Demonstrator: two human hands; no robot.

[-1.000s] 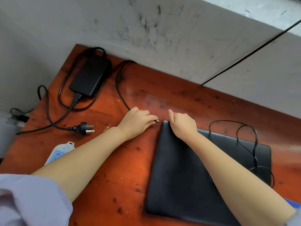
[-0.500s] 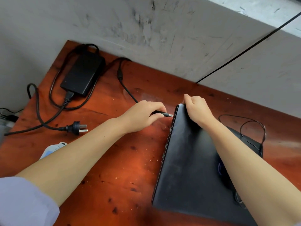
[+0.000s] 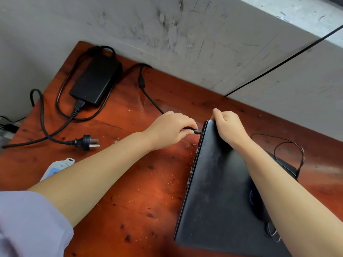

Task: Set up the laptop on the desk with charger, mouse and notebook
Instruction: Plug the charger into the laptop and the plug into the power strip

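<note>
A closed black laptop [image 3: 219, 186] lies on the red-brown desk [image 3: 133, 191], its left side tipped up. My right hand [image 3: 227, 127] grips its far left corner. My left hand [image 3: 171, 129] pinches the charger's barrel plug [image 3: 196, 131], whose tip touches the laptop's left edge near that corner. The charger brick [image 3: 95, 82] lies at the desk's far left, its cable [image 3: 150, 98] running to my left hand. Its mains plug [image 3: 89, 142] lies loose on the desk. A thin mouse cable [image 3: 289, 145] loops over the laptop's right side; the mouse is mostly hidden behind my right forearm.
A white and blue power strip [image 3: 57, 167] pokes out from under my left forearm at the desk's left edge. A scuffed grey wall [image 3: 185, 43] borders the desk's far side. More cables [image 3: 9, 127] hang off to the left.
My right hand has raised the laptop's left side and turned it. My left hand has carried the barrel plug rightwards up to the laptop's left edge.
</note>
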